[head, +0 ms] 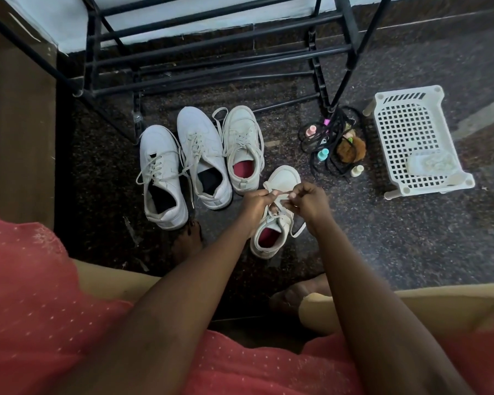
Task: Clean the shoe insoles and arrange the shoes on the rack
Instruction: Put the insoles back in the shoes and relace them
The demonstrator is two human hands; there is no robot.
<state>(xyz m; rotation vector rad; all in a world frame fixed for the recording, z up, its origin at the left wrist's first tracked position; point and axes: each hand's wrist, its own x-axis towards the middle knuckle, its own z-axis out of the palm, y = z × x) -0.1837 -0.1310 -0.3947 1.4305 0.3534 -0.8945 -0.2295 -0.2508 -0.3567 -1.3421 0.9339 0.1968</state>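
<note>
A small white shoe with a red insole [271,236] stands on the dark floor right in front of me. My left hand [255,202] and my right hand [307,201] hover over its tongue, each pinching a white lace. Three more white shoes stand in a row to the left: two larger ones with black insides [160,178] [203,155] and a matching small one with a red insole [243,149]. Behind them rises the black metal shoe rack [211,52], its bars bare.
A white plastic basket [411,138] lies at the right with a pale cloth or sponge inside. Between it and the rack sit a black wire stand, small pastel bottles [322,153] and a brown brush [351,151]. My bare feet rest near the shoes.
</note>
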